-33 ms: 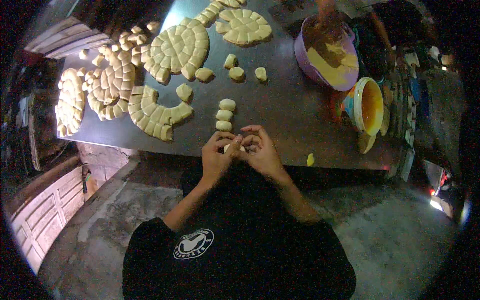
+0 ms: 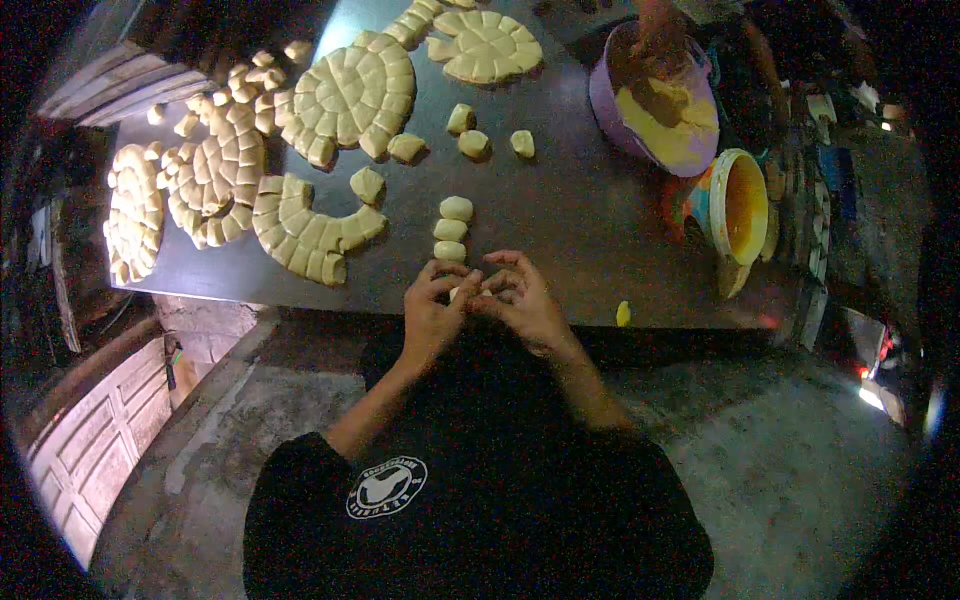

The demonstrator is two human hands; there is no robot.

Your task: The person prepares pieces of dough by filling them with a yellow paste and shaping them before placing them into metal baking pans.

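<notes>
At the table's near edge, my left hand (image 2: 436,305) and my right hand (image 2: 524,303) meet with curled fingers around a small dough piece (image 2: 454,294). Only a pale bit of that piece shows; the fingers cover most of it. Just beyond my fingertips, three smooth, rounded dough pieces (image 2: 450,229) stand in a short row leading away from me. Farther off lie a few loose cut dough chunks (image 2: 473,144). To the left of them is a curved band of cut dough (image 2: 300,230), scored into blocks.
Large rounds of cut dough (image 2: 350,95) cover the table's left and far parts. At the right, a person's hand (image 2: 660,38) reaches into a purple basin (image 2: 603,100) of yellowish stuff. Beside it stands a tilted tub (image 2: 745,205). A small yellow scrap (image 2: 623,314) lies near the front edge.
My fingers have shifted slightly around the dough piece, and less of it shows. The view has tilted a little; the row of rounded pieces stays in place.
</notes>
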